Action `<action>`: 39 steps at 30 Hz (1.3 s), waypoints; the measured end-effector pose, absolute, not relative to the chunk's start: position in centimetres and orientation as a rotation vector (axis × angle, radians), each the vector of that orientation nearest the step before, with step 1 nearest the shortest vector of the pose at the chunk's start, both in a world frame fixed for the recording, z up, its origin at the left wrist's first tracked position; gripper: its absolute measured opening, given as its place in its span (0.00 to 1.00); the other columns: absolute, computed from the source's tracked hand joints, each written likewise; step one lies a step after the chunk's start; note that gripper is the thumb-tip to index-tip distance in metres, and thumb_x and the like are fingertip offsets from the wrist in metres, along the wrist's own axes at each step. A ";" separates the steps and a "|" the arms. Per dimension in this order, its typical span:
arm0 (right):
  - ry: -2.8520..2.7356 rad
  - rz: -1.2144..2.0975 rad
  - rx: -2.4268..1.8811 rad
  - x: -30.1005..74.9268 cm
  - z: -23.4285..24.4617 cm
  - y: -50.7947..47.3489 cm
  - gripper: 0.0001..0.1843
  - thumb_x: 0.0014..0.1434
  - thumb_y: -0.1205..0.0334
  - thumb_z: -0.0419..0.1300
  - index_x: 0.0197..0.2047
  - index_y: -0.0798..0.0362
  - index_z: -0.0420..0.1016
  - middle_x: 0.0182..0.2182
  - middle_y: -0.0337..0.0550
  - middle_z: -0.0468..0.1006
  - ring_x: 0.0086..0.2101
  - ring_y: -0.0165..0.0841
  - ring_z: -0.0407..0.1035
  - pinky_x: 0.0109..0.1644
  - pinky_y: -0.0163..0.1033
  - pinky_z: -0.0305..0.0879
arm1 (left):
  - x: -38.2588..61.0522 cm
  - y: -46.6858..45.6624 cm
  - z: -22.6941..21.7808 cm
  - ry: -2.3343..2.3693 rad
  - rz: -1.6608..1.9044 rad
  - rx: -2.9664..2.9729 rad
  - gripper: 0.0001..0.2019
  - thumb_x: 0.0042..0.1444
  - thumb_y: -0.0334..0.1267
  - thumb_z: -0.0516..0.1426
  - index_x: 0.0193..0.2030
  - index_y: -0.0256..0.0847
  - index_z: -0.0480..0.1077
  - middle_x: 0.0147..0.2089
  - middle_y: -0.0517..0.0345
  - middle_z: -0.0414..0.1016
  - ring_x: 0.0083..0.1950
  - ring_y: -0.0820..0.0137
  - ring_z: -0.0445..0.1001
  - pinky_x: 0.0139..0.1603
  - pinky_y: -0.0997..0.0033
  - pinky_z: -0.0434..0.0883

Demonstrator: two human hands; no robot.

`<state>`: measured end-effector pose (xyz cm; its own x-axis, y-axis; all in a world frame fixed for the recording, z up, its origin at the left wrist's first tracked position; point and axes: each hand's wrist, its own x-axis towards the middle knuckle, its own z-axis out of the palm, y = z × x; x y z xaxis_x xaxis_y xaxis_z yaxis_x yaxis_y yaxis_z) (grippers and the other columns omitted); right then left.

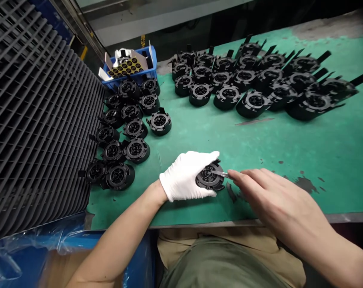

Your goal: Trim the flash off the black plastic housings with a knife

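Observation:
In a white glove, my left hand (190, 176) wraps round a round black plastic housing (210, 182) on the green table mat, thumb on its far side and fingers on the near side. The housing's ribbed face with a central hub points up. My bare right hand (267, 196) pinches a slim metal tool (222, 173), perhaps a blade or tweezers. Its tip reaches the middle of the housing's face. The tool's handle end is hidden in my fingers. A small dark strip (231, 192) lies on the mat between my hands.
Several similar black housings (136, 150) stand at the left, and more (253, 103) fill rows at the back right. A blue bin (153, 64) holds parts and yellow-and-black stickers (126, 68). Stacked black grid trays (43, 120) rise along the left edge of the green mat (193, 138).

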<state>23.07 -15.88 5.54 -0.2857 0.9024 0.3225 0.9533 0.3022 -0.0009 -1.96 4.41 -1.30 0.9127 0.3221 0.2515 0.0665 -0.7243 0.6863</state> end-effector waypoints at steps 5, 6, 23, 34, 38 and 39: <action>-2.266 -0.290 -1.709 22.0 5.2 -16.5 0.33 0.77 0.82 0.52 0.78 0.57 0.77 0.46 0.51 0.88 0.41 0.47 0.78 0.44 0.51 0.71 | -1.8 4.4 -1.5 0.257 0.480 2.333 0.55 0.69 0.62 0.79 0.94 0.42 0.67 0.84 0.32 0.87 0.84 0.33 0.88 0.89 0.31 0.84; -2.268 -0.293 -1.714 21.8 5.2 -16.6 0.34 0.77 0.83 0.52 0.78 0.57 0.77 0.46 0.51 0.88 0.42 0.47 0.78 0.44 0.51 0.71 | -1.8 4.4 -1.5 0.261 0.488 2.332 0.55 0.68 0.61 0.80 0.94 0.42 0.68 0.84 0.32 0.88 0.84 0.33 0.89 0.89 0.31 0.84; -2.180 -0.203 -1.720 21.8 4.3 -17.5 0.20 0.88 0.73 0.54 0.74 0.53 0.77 0.46 0.47 0.88 0.41 0.41 0.82 0.44 0.44 0.75 | -1.4 4.1 -1.9 0.378 0.516 2.297 0.59 0.62 0.72 0.83 0.90 0.43 0.74 0.81 0.32 0.89 0.81 0.32 0.89 0.88 0.29 0.84; -2.225 -0.099 -1.616 30.9 3.1 -14.8 0.14 0.91 0.64 0.60 0.69 0.51 0.86 0.48 0.48 0.91 0.43 0.41 0.85 0.45 0.45 0.78 | 2.5 0.4 -0.3 0.640 0.354 2.129 0.67 0.51 0.62 0.91 0.90 0.45 0.68 0.87 0.31 0.78 0.89 0.29 0.81 0.93 0.21 0.79; -2.309 -0.145 -1.523 32.0 3.0 -14.0 0.15 0.89 0.66 0.62 0.71 0.52 0.85 0.48 0.47 0.90 0.42 0.40 0.80 0.46 0.45 0.73 | 3.3 3.4 -0.5 0.460 0.270 2.103 0.68 0.41 0.65 0.94 0.84 0.46 0.74 0.83 0.33 0.83 0.84 0.31 0.87 0.92 0.24 0.82; -2.310 -0.147 -1.514 32.0 2.8 -13.8 0.15 0.90 0.66 0.61 0.71 0.51 0.85 0.48 0.46 0.90 0.42 0.39 0.80 0.47 0.45 0.72 | 3.4 3.9 -0.6 0.438 0.270 2.115 0.67 0.41 0.66 0.94 0.84 0.46 0.75 0.83 0.33 0.83 0.84 0.31 0.87 0.92 0.25 0.82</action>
<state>32.02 -13.84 2.83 -0.3516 0.8629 0.3630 0.9020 0.4161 -0.1153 3.41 3.90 -0.58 0.9122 0.4090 0.0239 0.2048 -0.5058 0.8380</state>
